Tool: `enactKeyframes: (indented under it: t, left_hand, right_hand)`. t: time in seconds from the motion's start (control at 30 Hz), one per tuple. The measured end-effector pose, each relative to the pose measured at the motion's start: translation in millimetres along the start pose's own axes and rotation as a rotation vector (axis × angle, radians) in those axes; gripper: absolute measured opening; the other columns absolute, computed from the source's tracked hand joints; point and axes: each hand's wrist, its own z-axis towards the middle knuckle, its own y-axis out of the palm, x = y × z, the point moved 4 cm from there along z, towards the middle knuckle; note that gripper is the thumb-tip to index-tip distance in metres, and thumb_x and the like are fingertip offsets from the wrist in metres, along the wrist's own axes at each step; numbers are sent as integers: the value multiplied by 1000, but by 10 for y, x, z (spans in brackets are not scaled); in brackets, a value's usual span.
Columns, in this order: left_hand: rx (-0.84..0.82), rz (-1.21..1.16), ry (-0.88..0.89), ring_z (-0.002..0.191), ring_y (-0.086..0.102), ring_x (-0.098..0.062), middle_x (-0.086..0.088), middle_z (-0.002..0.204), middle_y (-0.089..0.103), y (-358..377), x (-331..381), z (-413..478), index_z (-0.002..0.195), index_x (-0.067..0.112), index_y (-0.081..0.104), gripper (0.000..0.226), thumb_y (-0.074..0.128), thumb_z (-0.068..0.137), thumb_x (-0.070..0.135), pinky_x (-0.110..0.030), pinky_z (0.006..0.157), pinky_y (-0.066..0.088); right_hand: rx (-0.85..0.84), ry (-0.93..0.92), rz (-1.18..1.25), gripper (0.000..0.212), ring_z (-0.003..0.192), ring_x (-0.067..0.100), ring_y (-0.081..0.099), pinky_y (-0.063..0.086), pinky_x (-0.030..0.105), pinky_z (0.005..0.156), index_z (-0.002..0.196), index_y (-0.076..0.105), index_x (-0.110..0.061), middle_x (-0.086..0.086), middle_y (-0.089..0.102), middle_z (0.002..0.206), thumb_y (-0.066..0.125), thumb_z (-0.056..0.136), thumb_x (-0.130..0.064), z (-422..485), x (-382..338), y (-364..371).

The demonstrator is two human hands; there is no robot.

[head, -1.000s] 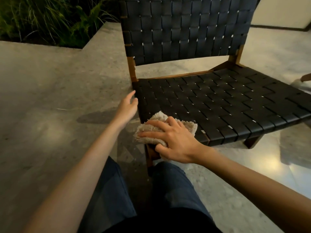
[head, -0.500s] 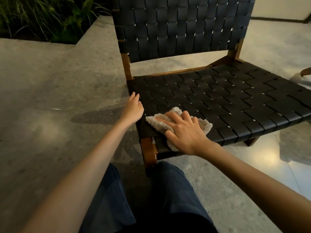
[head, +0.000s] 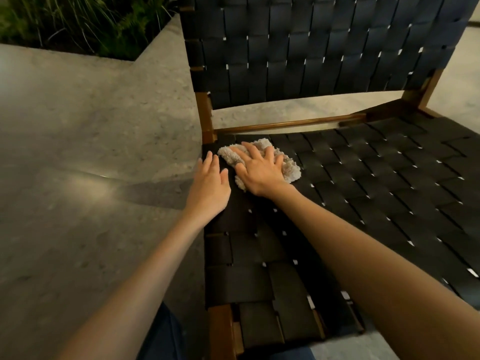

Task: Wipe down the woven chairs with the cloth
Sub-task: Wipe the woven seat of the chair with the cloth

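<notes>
Speckled floor (head: 78, 157) left of chair (head: 376, 203), plants (head: 78, 19) beyond. Cloth (head: 289, 168) pressed onto chair seat's rear-left corner by right hand (head: 259, 170), fingers spread, nearly straight. Left hand (head: 210, 188) laid flat at seat's left edge, just beside cloth, fingers straight.

The speckled grey floor (head: 78, 157) carries the wood-framed chair (head: 311, 48). A crumpled beige cloth (head: 289, 168) lies in the rear left corner of its black woven seat (head: 363, 193). The right hand (head: 259, 171) presses flat on the cloth, fingers (head: 250, 153) spread. The left hand (head: 207, 189) rests flat on the seat's left edge, just beside the cloth.
</notes>
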Motion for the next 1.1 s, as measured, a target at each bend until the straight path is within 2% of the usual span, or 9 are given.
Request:
enactKeyframes:
  t: [0.1, 0.37, 0.53, 0.73, 0.87, 1.1]
  left_hand:
    - [-10, 145, 35, 146, -4, -19, -5, 160, 4, 50, 6, 194, 151, 9, 12, 53, 24, 104, 32, -31, 116, 0]
    - [3, 364, 64, 146, -2, -22, -3, 160, 4, 95, 28, 391, 151, 17, 12, 58, 24, 101, 43, -37, 118, 2]
    - [-5, 394, 60, 146, 0, -23, -3, 160, 5, 97, 69, 361, 151, 20, 14, 56, 23, 101, 43, -38, 118, 4]
    - [-23, 374, 47, 147, 0, -22, -3, 160, 6, 75, 122, 160, 151, 19, 15, 52, 22, 103, 37, -39, 120, 5]
    - [-32, 397, 67, 147, 1, -22, -3, 159, 6, 69, 169, -70, 151, 19, 15, 50, 23, 103, 33, -39, 120, 5]
    - [-102, 418, 89, 147, -1, -24, -5, 160, 4, 52, 269, -461, 151, 22, 16, 50, 22, 103, 36, -39, 117, 1]
  right_hand:
    - [29, -16, -9, 50, 140, 39, 7, 6, 59, 110, 149, 19, -39, -3, 14, 158, 24, 99, -44, 405, 58, 6]
    - [137, 22, -17, 50, 136, 37, 19, 15, 54, 107, 141, 40, -37, 1, 31, 151, 31, 94, -52, 833, 323, -53]
    - [34, 21, 12, 53, 141, 38, 8, 6, 61, 108, 146, 28, -42, -5, 19, 158, 32, 94, -52, 779, 449, -71]
    - [-64, 15, 34, 57, 140, 38, 7, 11, 63, 108, 148, 18, -43, -9, 16, 158, 33, 94, -52, 233, 498, -63]
    - [-139, 57, 25, 58, 138, 36, 12, 16, 60, 107, 149, 21, -39, -10, 17, 157, 34, 94, -53, -353, 475, -117]
    - [-208, 12, -3, 52, 135, 35, 17, 24, 57, 103, 145, 24, -48, -15, 18, 156, 35, 94, -51, -1538, 307, -315]
